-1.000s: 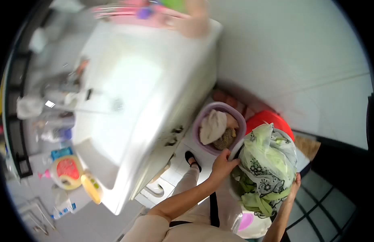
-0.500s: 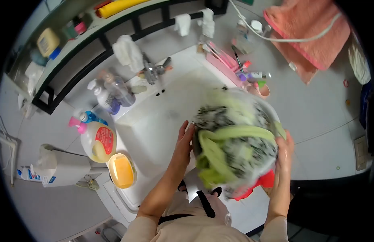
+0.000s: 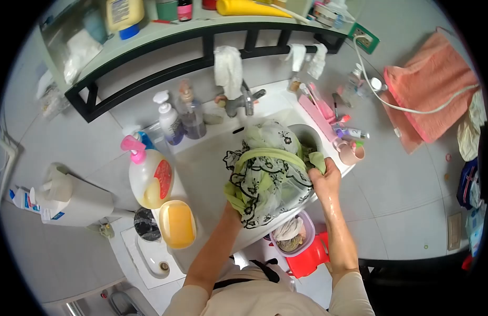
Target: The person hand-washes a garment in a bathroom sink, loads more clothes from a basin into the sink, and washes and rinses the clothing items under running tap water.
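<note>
A bundle of sheer white and light green fabric with black flower embroidery (image 3: 270, 174) fills a grey basin (image 3: 306, 136), which sits over the white sink (image 3: 202, 158). My right hand (image 3: 326, 181) is closed at the right side, thumb on a green fold by the basin's rim. At the lower left of the bundle is my left hand (image 3: 232, 213), its fingers hidden under the fabric. The faucet (image 3: 241, 102) stands just behind the bundle, with a white cloth (image 3: 228, 71) hanging above it.
Left of the sink stand pump bottles (image 3: 152, 176) and a yellow soap dish (image 3: 177, 224). A pink holder (image 3: 317, 115) and pink cup (image 3: 351, 152) line the right edge. Below are a purple basket (image 3: 310, 237) with cloths and a red stool (image 3: 310, 258). A shelf (image 3: 175, 31) runs above.
The view has swung toward the sink. Both hands have carried the fabric and its basin from beside the purple basket up over the sink, and the fabric now lies toward the faucet.
</note>
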{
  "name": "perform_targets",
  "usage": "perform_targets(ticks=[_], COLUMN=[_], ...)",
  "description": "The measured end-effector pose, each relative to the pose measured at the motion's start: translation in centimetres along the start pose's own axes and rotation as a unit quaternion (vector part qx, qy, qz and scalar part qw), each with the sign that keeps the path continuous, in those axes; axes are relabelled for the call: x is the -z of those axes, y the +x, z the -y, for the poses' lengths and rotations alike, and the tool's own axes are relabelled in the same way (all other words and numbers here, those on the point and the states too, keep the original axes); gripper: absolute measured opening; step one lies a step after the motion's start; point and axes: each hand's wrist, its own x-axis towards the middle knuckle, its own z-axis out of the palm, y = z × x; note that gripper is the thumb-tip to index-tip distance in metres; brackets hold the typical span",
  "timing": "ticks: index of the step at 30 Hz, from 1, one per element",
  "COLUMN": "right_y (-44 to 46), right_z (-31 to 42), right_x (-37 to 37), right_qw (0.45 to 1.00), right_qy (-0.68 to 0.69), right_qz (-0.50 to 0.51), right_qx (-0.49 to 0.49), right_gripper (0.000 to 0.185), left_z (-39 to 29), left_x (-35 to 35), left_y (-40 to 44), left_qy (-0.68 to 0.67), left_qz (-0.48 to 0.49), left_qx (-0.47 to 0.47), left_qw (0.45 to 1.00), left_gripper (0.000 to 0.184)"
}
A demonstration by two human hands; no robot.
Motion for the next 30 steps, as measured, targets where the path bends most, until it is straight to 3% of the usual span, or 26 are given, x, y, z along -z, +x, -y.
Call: perform_targets(ticks=[6, 10, 14, 16, 18, 20, 21, 23, 26, 29, 30], right_y=[-1.6, -1.3, 1.3, 2.2, 2.4, 2.6, 2.9, 3.7, 7.2, 10.2, 11.1], right_z=[4.8, 6.3, 3.9, 2.0, 1.4, -0.4, -0.7, -1.4, -4.2, -5.2, -5.5], right_x=[-2.1, -2.8, -2.8, -3.4, -4.4, -5.7, -5.8, -5.5, -4.5, -6.1, -7.2], right_qw=[0.996, 0.986, 0.982, 0.981, 0.979, 0.980, 0.981, 0.980, 0.949, 0.957, 0.964], right_qy=[-0.076, -0.129, -0.144, -0.144, -0.128, -0.105, -0.086, -0.053, -0.079, 0.073, 0.037], right_qz=[0.051, 0.074, 0.113, 0.121, 0.149, 0.157, 0.167, 0.188, 0.305, 0.262, 0.250], right_qx=[0.024, 0.078, 0.037, 0.053, 0.061, 0.067, 0.055, 0.032, 0.012, -0.100, -0.084], right_gripper=[0.022, 0.021, 0.023, 0.024, 0.024, 0.024, 0.023, 0.022, 0.025, 0.032, 0.031], left_z=[0.9, 1.0, -0.5, -2.2, -4.1, -4.6, -4.5, -2.5, 0.8, 1.2, 0.9], left_x=[9.0, 6.2, 5.5, 5.1, 4.8, 3.4, 2.0, -1.2, -1.9, -0.9, 0.2], left_y=[1.3, 0.8, -0.6, 0.0, 0.8, 2.0, 2.9, 4.9, 7.2, 8.2, 8.1], left_qy=[-0.092, -0.037, -0.046, 0.054, 0.244, 0.550, 0.679, 0.881, 0.951, 0.940, 0.942], left_qz=[0.054, -0.068, -0.158, -0.243, -0.367, -0.349, -0.324, -0.187, -0.150, -0.203, -0.209], left_qx=[0.023, -0.036, -0.080, -0.181, -0.336, -0.318, -0.293, -0.294, -0.184, -0.121, -0.120], left_qw=[0.994, 0.996, 0.983, 0.951, 0.833, 0.689, 0.589, 0.319, 0.198, 0.247, 0.231], left_gripper=[0.037, 0.031, 0.031, 0.034, 0.038, 0.047, 0.051, 0.064, 0.071, 0.061, 0.057])
